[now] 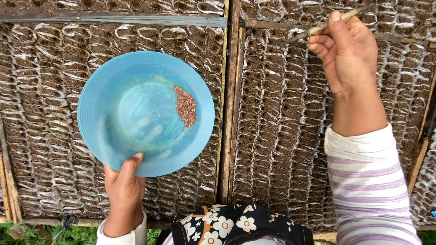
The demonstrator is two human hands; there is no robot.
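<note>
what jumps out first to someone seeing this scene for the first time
The round translucent blue plastic plate stands out at centre left, gripped at its lower rim by the left hand, with a small heap of reddish-brown seeds on its right side. At upper right, the right hand pinches a thin pale stick. Beneath both lie rows of small soil-filled plastic seedling pockets framed by wooden slats.

1. Rows of small soil-filled plastic seedling cells (41, 113) across the left bed, more (281, 149) across the right.
2. Upright wooden divider (230, 104) between the two beds.
3. Weathered plank (113, 19) lying far left.
4. Black flowered cloth (236, 226) at the near edge.
5. Green weeds (77, 235) near left.
</note>
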